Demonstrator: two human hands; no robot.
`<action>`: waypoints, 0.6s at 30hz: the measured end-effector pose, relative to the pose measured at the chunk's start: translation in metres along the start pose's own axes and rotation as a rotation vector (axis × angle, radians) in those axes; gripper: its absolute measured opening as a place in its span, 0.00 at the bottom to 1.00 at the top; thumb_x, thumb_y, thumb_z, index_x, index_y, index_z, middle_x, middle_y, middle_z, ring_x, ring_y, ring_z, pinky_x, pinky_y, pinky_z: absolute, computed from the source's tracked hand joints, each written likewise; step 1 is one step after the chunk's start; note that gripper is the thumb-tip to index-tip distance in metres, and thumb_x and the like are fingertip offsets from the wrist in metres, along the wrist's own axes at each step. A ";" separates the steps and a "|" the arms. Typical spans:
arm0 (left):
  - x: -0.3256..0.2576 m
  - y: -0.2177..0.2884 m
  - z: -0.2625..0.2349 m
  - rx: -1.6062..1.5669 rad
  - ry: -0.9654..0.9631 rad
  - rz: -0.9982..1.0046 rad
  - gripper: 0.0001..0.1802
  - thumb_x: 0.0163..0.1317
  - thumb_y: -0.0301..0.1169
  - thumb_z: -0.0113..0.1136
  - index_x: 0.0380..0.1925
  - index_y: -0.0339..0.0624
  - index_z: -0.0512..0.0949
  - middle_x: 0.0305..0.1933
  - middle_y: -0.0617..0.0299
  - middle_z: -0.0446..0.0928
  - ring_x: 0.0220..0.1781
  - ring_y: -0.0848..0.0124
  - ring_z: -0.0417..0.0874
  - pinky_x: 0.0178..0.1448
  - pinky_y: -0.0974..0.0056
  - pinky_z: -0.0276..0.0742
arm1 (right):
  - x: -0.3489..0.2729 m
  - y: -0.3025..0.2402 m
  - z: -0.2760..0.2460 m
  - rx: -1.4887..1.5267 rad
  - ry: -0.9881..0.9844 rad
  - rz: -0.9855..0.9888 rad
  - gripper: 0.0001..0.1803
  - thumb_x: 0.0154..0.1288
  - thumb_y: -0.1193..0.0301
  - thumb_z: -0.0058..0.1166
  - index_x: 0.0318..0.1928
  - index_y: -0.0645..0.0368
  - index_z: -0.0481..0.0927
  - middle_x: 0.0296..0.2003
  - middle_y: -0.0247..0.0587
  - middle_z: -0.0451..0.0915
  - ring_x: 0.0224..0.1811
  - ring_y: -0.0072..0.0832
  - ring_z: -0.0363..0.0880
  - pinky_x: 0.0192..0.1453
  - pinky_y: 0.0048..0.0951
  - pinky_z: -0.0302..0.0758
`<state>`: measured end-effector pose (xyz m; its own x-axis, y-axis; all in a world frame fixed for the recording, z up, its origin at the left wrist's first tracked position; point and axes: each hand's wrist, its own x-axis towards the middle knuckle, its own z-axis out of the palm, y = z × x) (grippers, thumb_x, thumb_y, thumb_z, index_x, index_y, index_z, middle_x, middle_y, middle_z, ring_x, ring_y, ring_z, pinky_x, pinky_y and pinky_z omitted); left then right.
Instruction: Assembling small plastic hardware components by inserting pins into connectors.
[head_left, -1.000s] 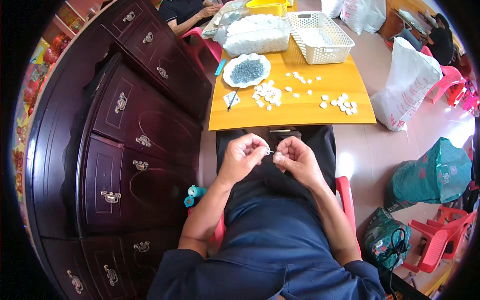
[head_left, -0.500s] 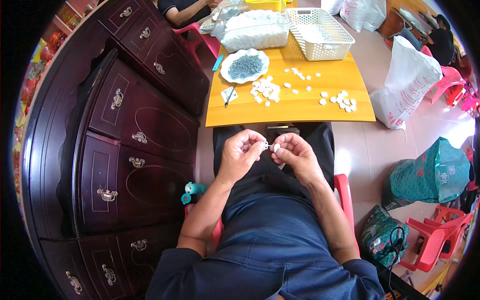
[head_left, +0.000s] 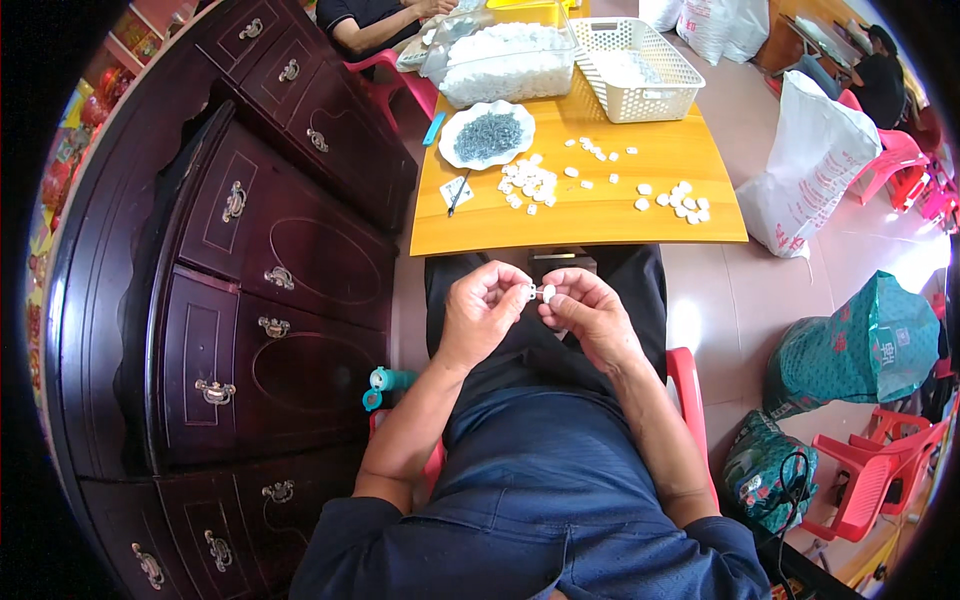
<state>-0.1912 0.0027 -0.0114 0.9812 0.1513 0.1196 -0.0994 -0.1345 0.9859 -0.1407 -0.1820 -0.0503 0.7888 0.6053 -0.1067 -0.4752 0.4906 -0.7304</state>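
Note:
Over my lap, just short of the table's near edge, both hands are held close together. My left hand (head_left: 487, 309) is closed, pinching a small white plastic piece (head_left: 531, 292) with an opening in it. My right hand (head_left: 588, 314) is closed too, its thumb and fingers on a small rounded white piece (head_left: 549, 293). The two pieces almost meet; whether they are joined is too small to tell. On the table ahead lie a pile of small white pieces (head_left: 528, 183) and a looser group of rounded white pieces (head_left: 684, 203).
The wooden table (head_left: 600, 225) bears a scalloped white plate (head_left: 455, 150) of dark grey bits, a clear bin (head_left: 520, 90) of white pieces and a cream basket (head_left: 655, 105). A dark cabinet (head_left: 300, 240) stands left; white sacks (head_left: 810, 160) and green bags (head_left: 850, 340) stand right.
The right hand's rounded piece has turned slightly and sits a little nearer the left hand's piece. Both hands keep their grip. The co-worker's arm at the far left has shifted.

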 end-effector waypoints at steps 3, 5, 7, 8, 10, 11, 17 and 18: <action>-0.001 0.001 0.002 0.063 0.022 0.034 0.01 0.67 0.21 0.63 0.36 0.35 0.81 0.28 0.70 0.81 0.27 0.86 0.78 0.32 0.77 0.74 | 0.000 0.001 0.001 -0.023 0.014 -0.006 0.14 0.72 0.76 0.59 0.56 0.61 0.79 0.44 0.36 0.85 0.44 0.22 0.85 0.51 0.24 0.82; -0.002 0.002 0.003 0.107 0.035 0.067 0.01 0.66 0.20 0.63 0.36 0.34 0.81 0.28 0.70 0.80 0.28 0.86 0.78 0.33 0.77 0.74 | 0.000 0.001 0.001 -0.030 0.018 -0.028 0.15 0.72 0.76 0.60 0.57 0.61 0.79 0.44 0.36 0.85 0.44 0.23 0.85 0.51 0.24 0.82; -0.004 0.000 0.004 0.079 0.050 0.052 0.00 0.65 0.19 0.63 0.35 0.33 0.82 0.28 0.69 0.81 0.29 0.86 0.79 0.34 0.76 0.75 | 0.000 0.001 0.002 -0.032 0.033 -0.037 0.15 0.71 0.76 0.60 0.57 0.62 0.79 0.44 0.36 0.85 0.44 0.23 0.85 0.51 0.24 0.83; -0.004 0.000 0.004 0.080 0.049 0.052 0.00 0.65 0.19 0.63 0.35 0.33 0.82 0.28 0.69 0.81 0.29 0.86 0.79 0.34 0.76 0.75 | 0.000 0.001 0.003 -0.036 0.049 -0.045 0.15 0.71 0.77 0.60 0.56 0.62 0.79 0.43 0.36 0.85 0.44 0.23 0.85 0.50 0.24 0.83; -0.004 -0.001 0.004 0.076 0.056 0.064 0.00 0.65 0.19 0.63 0.35 0.34 0.82 0.28 0.69 0.81 0.28 0.86 0.79 0.33 0.76 0.75 | -0.001 0.001 0.004 -0.034 0.053 -0.047 0.14 0.71 0.77 0.61 0.56 0.63 0.79 0.43 0.37 0.85 0.43 0.23 0.86 0.50 0.24 0.83; -0.004 -0.001 0.005 0.076 0.056 0.064 0.00 0.65 0.19 0.63 0.35 0.34 0.82 0.28 0.69 0.81 0.28 0.86 0.79 0.33 0.76 0.75 | -0.001 0.001 0.005 -0.033 0.057 -0.049 0.14 0.71 0.77 0.61 0.55 0.63 0.79 0.43 0.37 0.85 0.43 0.24 0.86 0.49 0.24 0.83; -0.005 -0.001 0.006 0.120 0.079 0.108 0.01 0.65 0.19 0.63 0.35 0.33 0.82 0.27 0.68 0.82 0.27 0.86 0.80 0.31 0.76 0.75 | 0.001 0.007 0.004 -0.041 0.068 -0.048 0.12 0.71 0.76 0.61 0.53 0.64 0.79 0.41 0.38 0.85 0.42 0.24 0.86 0.48 0.24 0.83; -0.005 0.000 0.007 0.103 0.077 0.102 0.01 0.65 0.19 0.63 0.35 0.33 0.82 0.28 0.68 0.82 0.28 0.85 0.80 0.32 0.76 0.76 | 0.001 0.007 0.005 -0.042 0.068 -0.047 0.12 0.71 0.76 0.61 0.53 0.64 0.79 0.41 0.38 0.85 0.42 0.24 0.86 0.48 0.24 0.83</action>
<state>-0.1953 -0.0045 -0.0133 0.9509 0.2062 0.2307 -0.1763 -0.2518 0.9516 -0.1454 -0.1752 -0.0527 0.8349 0.5380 -0.1162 -0.4218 0.4896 -0.7631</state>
